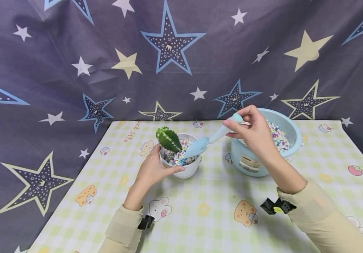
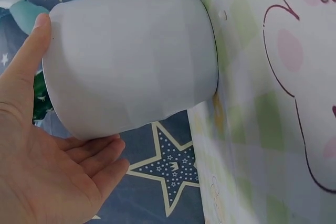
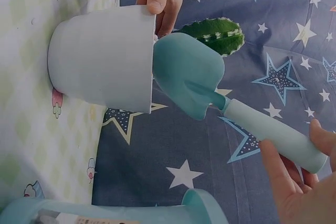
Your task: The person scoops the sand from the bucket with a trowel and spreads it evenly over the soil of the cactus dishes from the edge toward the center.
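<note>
My left hand (image 1: pixel 153 168) holds a small white flower pot (image 1: pixel 189 171) at its near left side, thumb at the rim and fingers round the far side. A green ribbed cactus (image 1: pixel 169 139) leans to the left in the pot, among small multicoloured pebbles (image 1: pixel 175 160). Above the pot, my right hand (image 1: pixel 255 131) grips the end of a light blue trowel (image 3: pixel 191 74) by its pale handle (image 3: pixel 273 135). The trowel's blade slants down to the left, its tip over the pebbles inside the rim. In the left wrist view, the pot's base rests on the tablecloth.
A light blue bucket (image 1: pixel 237 160) with a label stands right of the pot, below the right forearm, and holds more coloured pebbles (image 1: pixel 278 137). The table has a green-checked cloth (image 1: pixel 200 228) with cartoon prints. Behind hangs a dark curtain (image 1: pixel 200 17) with stars.
</note>
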Motion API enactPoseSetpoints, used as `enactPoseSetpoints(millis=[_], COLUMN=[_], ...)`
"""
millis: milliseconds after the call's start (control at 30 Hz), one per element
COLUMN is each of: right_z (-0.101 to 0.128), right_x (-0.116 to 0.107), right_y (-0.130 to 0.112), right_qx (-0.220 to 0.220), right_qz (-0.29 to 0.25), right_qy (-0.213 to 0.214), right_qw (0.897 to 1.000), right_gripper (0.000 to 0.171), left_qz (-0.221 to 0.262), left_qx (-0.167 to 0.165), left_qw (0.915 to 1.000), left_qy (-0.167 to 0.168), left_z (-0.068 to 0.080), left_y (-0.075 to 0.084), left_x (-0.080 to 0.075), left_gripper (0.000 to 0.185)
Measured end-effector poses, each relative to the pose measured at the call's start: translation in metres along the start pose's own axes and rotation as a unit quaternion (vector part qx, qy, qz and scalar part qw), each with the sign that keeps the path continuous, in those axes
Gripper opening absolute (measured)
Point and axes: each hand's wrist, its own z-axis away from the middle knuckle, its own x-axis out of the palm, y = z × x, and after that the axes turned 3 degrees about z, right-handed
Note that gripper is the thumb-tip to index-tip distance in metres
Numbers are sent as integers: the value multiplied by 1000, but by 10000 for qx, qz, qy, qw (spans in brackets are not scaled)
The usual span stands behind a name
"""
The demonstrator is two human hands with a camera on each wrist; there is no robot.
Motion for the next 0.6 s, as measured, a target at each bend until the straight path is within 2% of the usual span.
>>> enactPoseSetpoints(millis=[167, 333, 600], right_z=[0, -2, -1], right_x=[-2, -3, -3], right_y=[3, 4, 3], right_qx=[-115, -525, -884], right_qz=[-188, -445, -442], right_qy=[-55, -240, -194], right_qw=[9997, 9973, 9949], right_gripper=[21, 21, 21], left_qz=[22, 57, 64], left_qx=[-39, -12, 10], left_qw=[10000, 10000, 10000], left_qy=[-49, -47, -31], left_z=[1, 0, 0], left_y=[2, 2, 1], left_x=[-1, -2, -1], left_gripper=[120, 119, 120])
